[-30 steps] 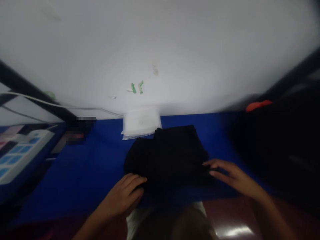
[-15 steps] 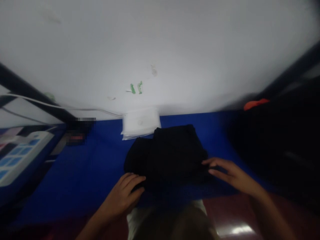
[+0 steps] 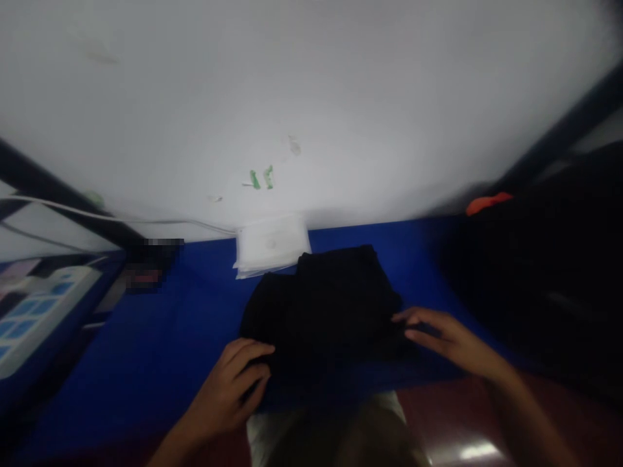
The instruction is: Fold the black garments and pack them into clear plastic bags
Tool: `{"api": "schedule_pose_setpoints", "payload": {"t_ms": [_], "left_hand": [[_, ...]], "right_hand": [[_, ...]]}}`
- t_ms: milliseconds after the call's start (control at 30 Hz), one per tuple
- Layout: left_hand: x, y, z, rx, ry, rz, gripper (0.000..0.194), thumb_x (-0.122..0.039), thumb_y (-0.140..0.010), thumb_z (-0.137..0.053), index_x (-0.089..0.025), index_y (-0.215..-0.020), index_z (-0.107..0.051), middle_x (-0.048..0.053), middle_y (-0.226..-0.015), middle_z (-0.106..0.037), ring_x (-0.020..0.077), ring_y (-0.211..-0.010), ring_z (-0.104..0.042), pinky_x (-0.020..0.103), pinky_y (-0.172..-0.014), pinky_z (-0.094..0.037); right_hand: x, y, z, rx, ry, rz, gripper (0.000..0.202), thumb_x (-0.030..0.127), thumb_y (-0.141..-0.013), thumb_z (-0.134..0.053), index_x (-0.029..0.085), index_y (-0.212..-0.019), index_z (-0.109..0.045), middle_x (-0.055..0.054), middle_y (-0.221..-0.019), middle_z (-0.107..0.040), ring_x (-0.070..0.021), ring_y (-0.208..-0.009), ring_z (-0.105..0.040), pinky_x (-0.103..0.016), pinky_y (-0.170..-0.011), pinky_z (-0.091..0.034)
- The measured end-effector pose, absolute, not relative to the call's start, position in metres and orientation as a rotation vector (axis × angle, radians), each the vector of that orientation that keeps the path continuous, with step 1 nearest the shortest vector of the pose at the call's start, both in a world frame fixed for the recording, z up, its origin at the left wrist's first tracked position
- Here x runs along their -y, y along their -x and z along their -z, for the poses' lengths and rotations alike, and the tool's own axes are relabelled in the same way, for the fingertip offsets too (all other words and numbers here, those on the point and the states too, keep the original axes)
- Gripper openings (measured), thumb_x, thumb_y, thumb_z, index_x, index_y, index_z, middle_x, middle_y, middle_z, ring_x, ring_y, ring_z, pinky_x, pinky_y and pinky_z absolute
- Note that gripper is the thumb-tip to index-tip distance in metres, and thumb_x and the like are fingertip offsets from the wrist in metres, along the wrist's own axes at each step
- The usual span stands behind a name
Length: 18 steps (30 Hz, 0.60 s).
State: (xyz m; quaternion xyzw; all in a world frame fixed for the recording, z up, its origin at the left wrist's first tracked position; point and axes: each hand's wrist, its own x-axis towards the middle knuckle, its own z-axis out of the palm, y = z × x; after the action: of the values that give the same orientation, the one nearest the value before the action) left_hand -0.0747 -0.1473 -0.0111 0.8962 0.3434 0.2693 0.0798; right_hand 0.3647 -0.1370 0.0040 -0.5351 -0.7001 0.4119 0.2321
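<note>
A folded black garment (image 3: 335,305) lies on the blue-covered table before me, its layers stacked and its folds hard to make out in the dim light. At its near left corner, my left hand (image 3: 233,383) has curled fingers and thumb closed on the cloth's edge. On the opposite side, my right hand (image 3: 445,337) pinches the right edge between thumb and fingertips. The fabric between the fingers is very dark, so the grip shows only in part. Behind the garment lies a stack of white translucent plastic bags (image 3: 272,243), touching or nearly touching its back edge.
The blue table cover (image 3: 160,337) runs up to a white wall (image 3: 341,130). A large black heap (image 3: 535,279) stands at right, with an orange item (image 3: 488,202) behind it. At left are a white-and-blue power strip (image 3: 41,314) and a white cable (image 3: 160,222).
My left hand has shifted slightly left along the garment's near edge. The right hand and garment stay almost in place; the view has tilted a little.
</note>
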Motion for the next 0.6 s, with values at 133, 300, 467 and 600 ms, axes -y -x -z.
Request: {"api": "schedule_pose_setpoints", "payload": {"t_ms": [133,300,467,600], "left_hand": [[0.142,0.075,-0.003,-1.165,-2.267,-0.999,0.009,-0.013,-0.084,-0.056,-0.021,-0.081,-0.059,0.007,-0.102,-0.067,0.0216,-0.100,-0.059,0.035,-0.086,-0.048],[0.106,0.072,-0.005,-1.429,-1.855,-1.088,0.007,-0.025,-0.083,-0.057,-0.020,-0.078,-0.056,0.002,-0.080,-0.064,0.0174,-0.076,-0.062,0.028,-0.070,-0.049],[0.061,0.065,-0.003,-1.777,-2.018,-0.657,0.008,-0.023,-0.077,-0.050,-0.021,-0.081,-0.056,-0.001,-0.073,-0.060,0.0179,-0.069,-0.058,0.028,-0.063,-0.044],[0.044,0.044,-0.017,-1.911,-2.355,-0.343,0.012,-0.021,-0.078,-0.050,-0.022,-0.087,-0.058,0.002,-0.079,-0.063,0.0234,-0.081,-0.058,0.032,-0.066,-0.044]], "right_hand": [[0.132,-0.365,-0.008,1.920,1.472,-1.133,0.020,0.044,-0.089,-0.061,0.025,-0.096,-0.067,-0.005,-0.113,-0.070,-0.0243,-0.105,-0.064,-0.036,-0.093,-0.049],[0.102,-0.358,-0.008,1.883,1.528,-0.992,0.030,0.051,-0.090,-0.057,0.021,-0.087,-0.065,-0.002,-0.082,-0.068,-0.0198,-0.079,-0.063,-0.030,-0.073,-0.049],[0.062,-0.346,0.006,1.975,1.599,-0.714,0.028,0.048,-0.092,-0.052,0.021,-0.093,-0.062,-0.003,-0.081,-0.067,-0.0195,-0.072,-0.062,-0.030,-0.067,-0.047],[0.045,-0.340,0.015,2.177,1.700,-0.426,0.023,0.041,-0.092,-0.052,0.021,-0.101,-0.060,-0.006,-0.090,-0.068,-0.0234,-0.077,-0.065,-0.034,-0.069,-0.049]]}}
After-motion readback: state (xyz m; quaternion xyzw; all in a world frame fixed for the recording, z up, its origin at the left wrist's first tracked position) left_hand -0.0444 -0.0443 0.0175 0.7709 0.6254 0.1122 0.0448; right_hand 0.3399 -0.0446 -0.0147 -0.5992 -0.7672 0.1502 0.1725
